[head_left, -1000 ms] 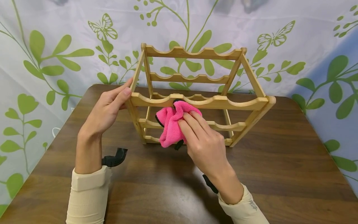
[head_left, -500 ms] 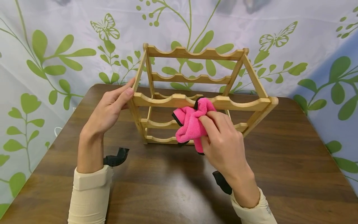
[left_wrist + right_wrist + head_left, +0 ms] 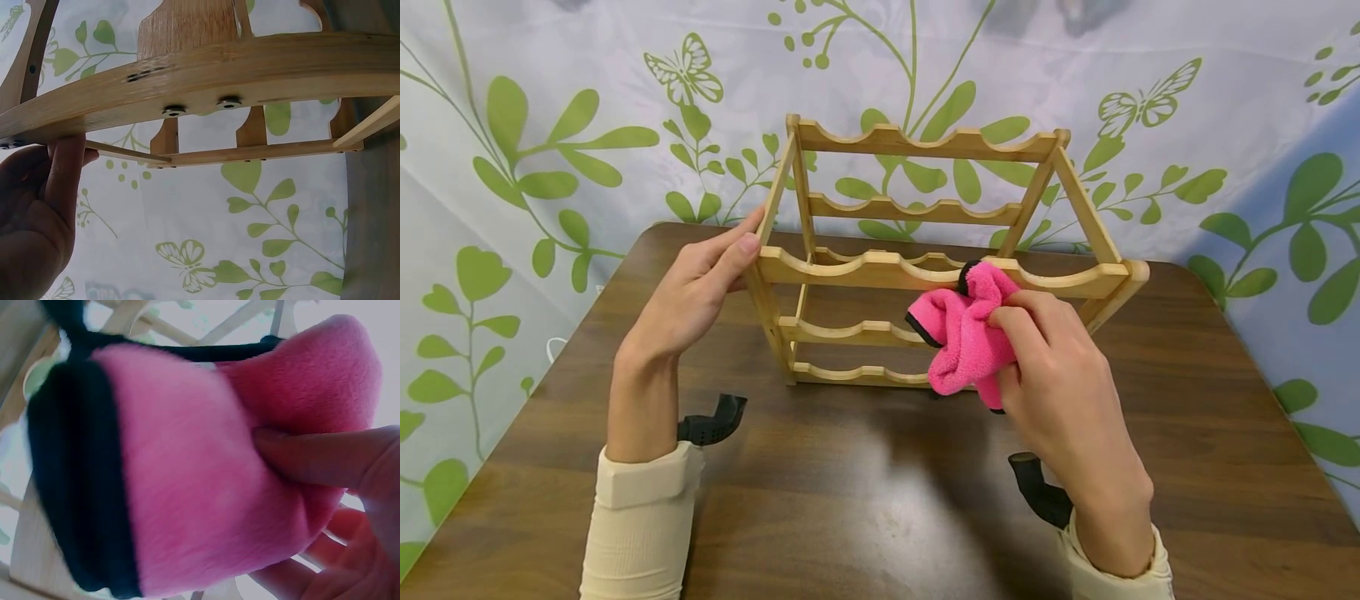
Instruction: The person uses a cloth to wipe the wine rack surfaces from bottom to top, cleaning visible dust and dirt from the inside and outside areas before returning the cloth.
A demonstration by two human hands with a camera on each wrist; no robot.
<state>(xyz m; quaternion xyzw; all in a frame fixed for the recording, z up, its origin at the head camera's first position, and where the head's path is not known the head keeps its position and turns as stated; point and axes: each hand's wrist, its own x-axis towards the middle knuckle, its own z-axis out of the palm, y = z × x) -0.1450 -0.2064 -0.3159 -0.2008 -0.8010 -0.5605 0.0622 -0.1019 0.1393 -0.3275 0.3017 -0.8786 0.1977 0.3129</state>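
Observation:
A light wooden wine rack (image 3: 880,270) with scalloped rails stands on the table. At its upper front left corner my left hand (image 3: 681,292) grips the frame, thumb in front and fingers on the outer side. The left wrist view shows that hand (image 3: 47,212) against the wooden frame (image 3: 206,75). My right hand (image 3: 1063,379) holds a bunched pink cloth (image 3: 973,337) with black edging against the top front rail, right of its middle. Seen from the right wrist, the thumb presses into the folded cloth (image 3: 187,481), with other fingers behind it. The cloth hides part of the rails.
The dark brown wooden table (image 3: 820,500) extends around the rack. Behind it hangs a pale curtain (image 3: 587,50) with green leaves and butterflies. A black wrist-camera mount (image 3: 715,421) juts from the left wrist, another mount (image 3: 1037,492) from the right.
My right hand has slid the pink cloth rightward along the top front rail, from near its middle toward the right end. The left hand keeps its grip, and the rack stays in place.

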